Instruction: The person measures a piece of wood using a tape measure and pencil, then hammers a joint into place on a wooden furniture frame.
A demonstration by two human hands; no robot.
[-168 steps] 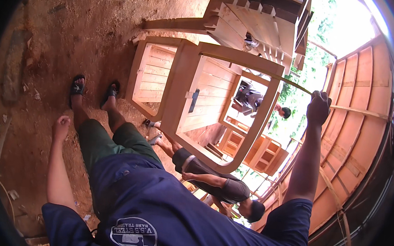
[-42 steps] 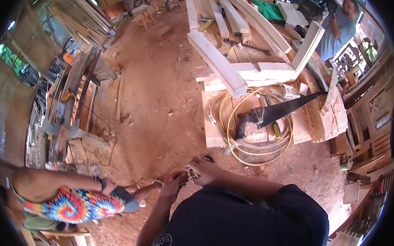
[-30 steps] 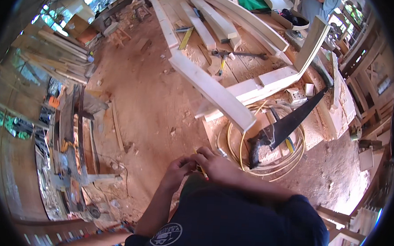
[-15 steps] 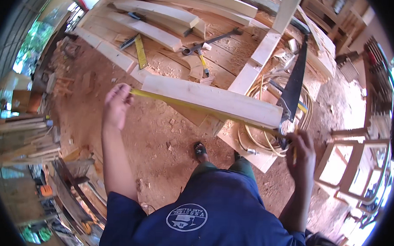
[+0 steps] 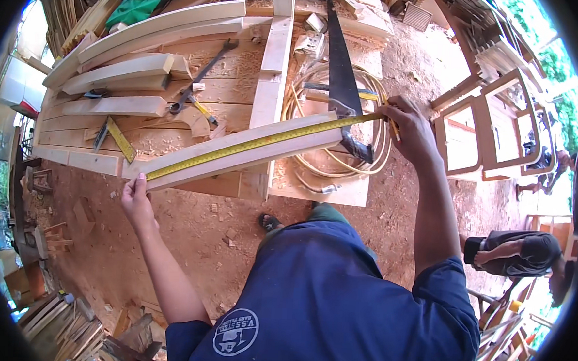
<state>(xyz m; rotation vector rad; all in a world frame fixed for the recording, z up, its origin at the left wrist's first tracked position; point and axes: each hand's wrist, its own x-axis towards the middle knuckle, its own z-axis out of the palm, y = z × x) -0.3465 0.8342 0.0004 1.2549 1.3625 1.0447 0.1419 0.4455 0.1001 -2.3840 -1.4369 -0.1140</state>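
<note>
Yellow, flat measuring tape (image 5: 258, 143) looks light and springy. My left hand (image 5: 137, 200) and right hand (image 5: 406, 124) clamp its ends, likely the best holds.

We see a round, white, lettered emblem (image 5: 236, 332) printed on the dark blue shirt (image 5: 322, 293), while the yellow measuring tape (image 5: 258, 140) bears markings too small for us to read.

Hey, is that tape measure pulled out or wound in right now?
Pulled out: the yellow tape measure stretches along the pale beam from the left hand to the right hand.
</note>
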